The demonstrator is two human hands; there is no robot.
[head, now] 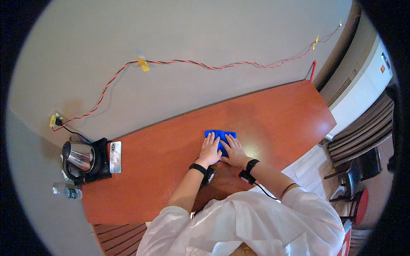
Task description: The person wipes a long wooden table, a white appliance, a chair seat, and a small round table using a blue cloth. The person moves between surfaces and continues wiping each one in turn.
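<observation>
A folded blue cloth (221, 134) lies on the reddish-brown wooden desk (153, 153) before me. My left hand (209, 150) rests flat on the cloth's left part, fingers pointing away from me. On its right part lies my right hand (235, 150), palm down with the fingers somewhat spread. Both hands press or rest on the cloth without visibly gripping it; the palms' undersides are hidden. Each wrist wears a black strap with a small device.
At the desk's left end are a metal electric kettle (81, 156) on a black base, a smartphone (115, 156) and a plastic bottle (68, 191). A twisted red-and-black cable (205, 65) is taped along the wall behind. Chairs (352, 176) and a white appliance (355, 83) stand to the right.
</observation>
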